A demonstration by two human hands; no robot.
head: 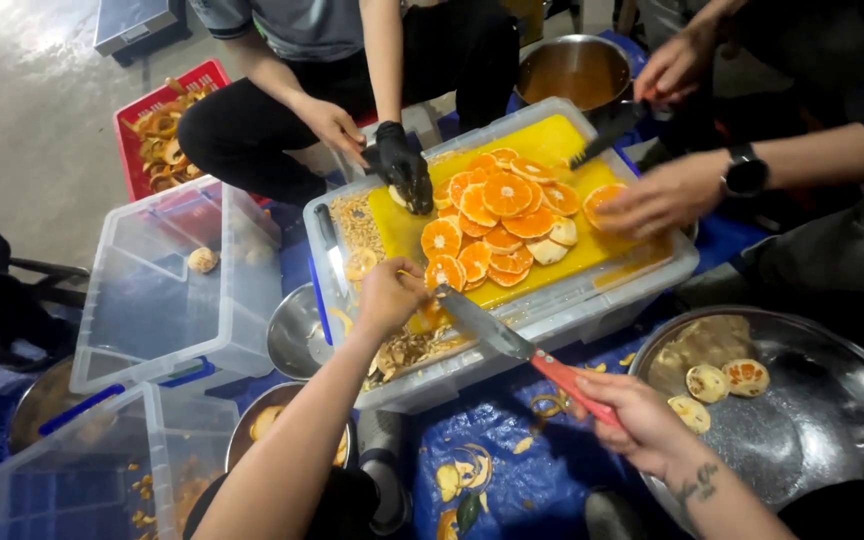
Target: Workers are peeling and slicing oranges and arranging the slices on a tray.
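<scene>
Red-handled knife (512, 345) clamped in my right hand (637, 415); left hand (389, 295) fingers pinch an orange slice (444, 272) at 10 o'clock of blade.

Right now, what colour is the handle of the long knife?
Red, on the long steel knife in the right hand; head view.

no packages, labels, signs or screens show, as far as this blurry head view tells.
</scene>
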